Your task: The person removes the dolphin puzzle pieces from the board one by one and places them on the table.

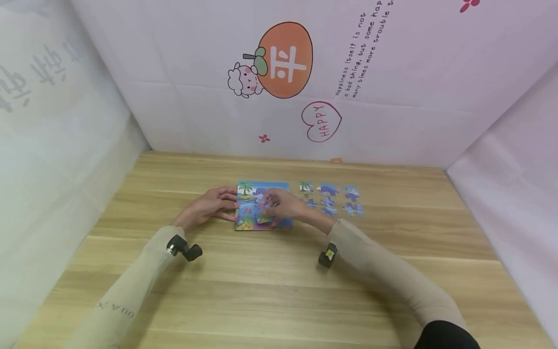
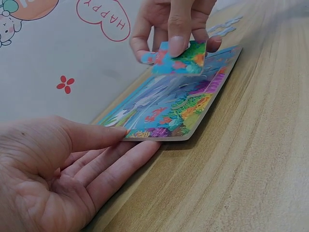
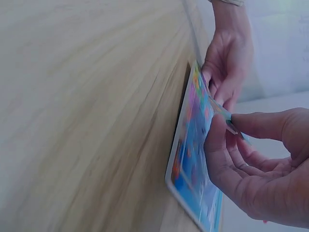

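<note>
A colourful puzzle board [image 1: 241,211] with a sea scene lies on the wooden table, tilted up slightly on its left side. My left hand [image 1: 212,202] grips its left edge, thumb on top and fingers beneath, as the left wrist view shows. Above the board, my right hand [image 1: 284,203] pinches a puzzle piece [image 2: 179,66] between thumb and fingers. That piece carries green, orange, red and blue print. In the right wrist view the piece [image 3: 227,118] appears nearly edge-on, close over the board. Part of the board's picture is hidden behind my right hand.
Several loose puzzle pieces [image 1: 329,190] lie in rows on the table [image 1: 261,281], right of the board. A white printed cloth [image 1: 196,116] hangs behind the table, and more white cloth covers both sides.
</note>
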A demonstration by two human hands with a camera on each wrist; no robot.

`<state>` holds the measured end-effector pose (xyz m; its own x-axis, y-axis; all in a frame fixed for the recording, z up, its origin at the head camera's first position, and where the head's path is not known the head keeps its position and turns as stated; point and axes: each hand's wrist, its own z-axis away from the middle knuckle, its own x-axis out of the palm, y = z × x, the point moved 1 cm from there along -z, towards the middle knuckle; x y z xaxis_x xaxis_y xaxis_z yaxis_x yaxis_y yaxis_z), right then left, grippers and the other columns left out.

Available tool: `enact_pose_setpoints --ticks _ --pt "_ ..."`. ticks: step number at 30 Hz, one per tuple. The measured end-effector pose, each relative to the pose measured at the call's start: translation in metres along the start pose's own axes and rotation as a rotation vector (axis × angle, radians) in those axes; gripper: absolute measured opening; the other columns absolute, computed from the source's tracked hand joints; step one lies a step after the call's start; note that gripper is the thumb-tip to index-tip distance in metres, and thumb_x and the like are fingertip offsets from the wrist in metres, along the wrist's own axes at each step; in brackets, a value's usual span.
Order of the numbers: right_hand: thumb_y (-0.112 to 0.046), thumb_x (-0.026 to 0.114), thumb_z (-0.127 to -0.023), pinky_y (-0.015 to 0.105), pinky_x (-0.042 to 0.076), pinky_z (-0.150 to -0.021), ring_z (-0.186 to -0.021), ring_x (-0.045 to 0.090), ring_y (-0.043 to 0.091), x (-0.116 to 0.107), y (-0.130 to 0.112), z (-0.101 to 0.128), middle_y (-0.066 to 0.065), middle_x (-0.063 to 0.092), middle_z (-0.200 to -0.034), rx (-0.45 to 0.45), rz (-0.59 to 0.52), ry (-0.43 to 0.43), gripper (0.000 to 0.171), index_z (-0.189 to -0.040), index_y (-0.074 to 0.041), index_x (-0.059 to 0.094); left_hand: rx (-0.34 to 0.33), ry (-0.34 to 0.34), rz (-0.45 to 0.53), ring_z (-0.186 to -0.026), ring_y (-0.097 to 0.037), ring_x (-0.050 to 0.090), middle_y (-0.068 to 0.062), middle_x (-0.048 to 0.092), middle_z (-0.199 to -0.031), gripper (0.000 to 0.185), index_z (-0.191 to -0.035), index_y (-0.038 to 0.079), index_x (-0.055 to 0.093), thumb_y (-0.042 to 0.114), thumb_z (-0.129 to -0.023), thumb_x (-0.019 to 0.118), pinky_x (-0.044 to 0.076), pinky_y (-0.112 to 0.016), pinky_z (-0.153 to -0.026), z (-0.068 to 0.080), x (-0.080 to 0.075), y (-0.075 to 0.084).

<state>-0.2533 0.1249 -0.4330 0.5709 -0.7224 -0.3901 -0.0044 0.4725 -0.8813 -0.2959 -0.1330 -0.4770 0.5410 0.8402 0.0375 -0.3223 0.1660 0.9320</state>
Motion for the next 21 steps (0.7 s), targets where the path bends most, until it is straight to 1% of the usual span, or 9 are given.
enact_pose_setpoints --ticks 2,5,10,13,17,21 --pt "-0.001 0.068 -0.1 0.04 0.069 -0.074 -0.078 0.07 0.027 -0.006 0.003 0.005 0.013 0.065 -0.102 0.013 -0.019 0.012 0.019 -0.115 0.003 0.057 0.001 -0.001 -0.004 -0.112 -0.023 0.065 -0.027 0.039 -0.153 0.063 -0.16 -0.004 0.027 -0.003 -0.105 0.057 0.066 -0.038 -0.091 0.0 0.0 0.0" --pt "-0.002 0.066 -0.101 0.04 0.069 -0.077 -0.08 0.069 0.027 -0.014 0.007 0.013 0.015 0.064 -0.106 0.023 -0.013 0.024 0.018 -0.115 0.003 0.057 -0.004 0.006 -0.001 -0.111 -0.023 0.066 -0.027 0.039 -0.153 0.061 -0.16 -0.003 0.029 -0.004 -0.105 0.056 0.067 -0.038 -0.09 0.001 0.0 0.0" --pt "-0.006 0.06 -0.104 0.04 0.068 -0.082 -0.086 0.072 0.031 -0.03 0.013 0.026 0.022 0.064 -0.115 0.045 0.033 0.035 0.016 -0.117 0.004 0.056 -0.007 0.011 0.005 -0.106 -0.021 0.067 -0.025 0.042 -0.15 0.06 -0.159 -0.003 0.03 -0.004 -0.105 0.056 0.067 -0.038 -0.089 0.0 0.001 -0.001" --pt "-0.008 0.061 -0.105 0.04 0.068 -0.084 -0.088 0.074 0.032 -0.04 0.017 0.034 0.024 0.066 -0.117 0.06 0.046 0.05 0.018 -0.118 0.004 0.058 -0.005 0.011 0.006 -0.105 -0.021 0.068 -0.023 0.044 -0.147 0.06 -0.159 -0.002 0.031 -0.004 -0.104 0.057 0.067 -0.038 -0.089 -0.001 0.001 -0.001" --pt "-0.004 0.062 -0.103 0.041 0.068 -0.085 -0.085 0.075 0.03 -0.051 0.021 0.047 0.023 0.068 -0.111 0.063 0.04 0.052 0.017 -0.116 0.006 0.06 -0.004 0.014 0.003 -0.105 -0.02 0.068 -0.023 0.044 -0.146 0.061 -0.159 -0.002 0.031 -0.004 -0.104 0.057 0.067 -0.037 -0.088 -0.002 -0.001 -0.002" --pt "-0.003 0.063 -0.101 0.041 0.068 -0.082 -0.079 0.075 0.028 -0.058 0.028 0.058 0.021 0.07 -0.102 0.071 0.028 0.037 0.016 -0.113 0.008 0.062 -0.002 0.018 0.003 -0.105 -0.02 0.068 -0.023 0.043 -0.148 0.061 -0.159 -0.003 0.03 -0.004 -0.104 0.057 0.067 -0.037 -0.089 -0.001 -0.001 -0.003"
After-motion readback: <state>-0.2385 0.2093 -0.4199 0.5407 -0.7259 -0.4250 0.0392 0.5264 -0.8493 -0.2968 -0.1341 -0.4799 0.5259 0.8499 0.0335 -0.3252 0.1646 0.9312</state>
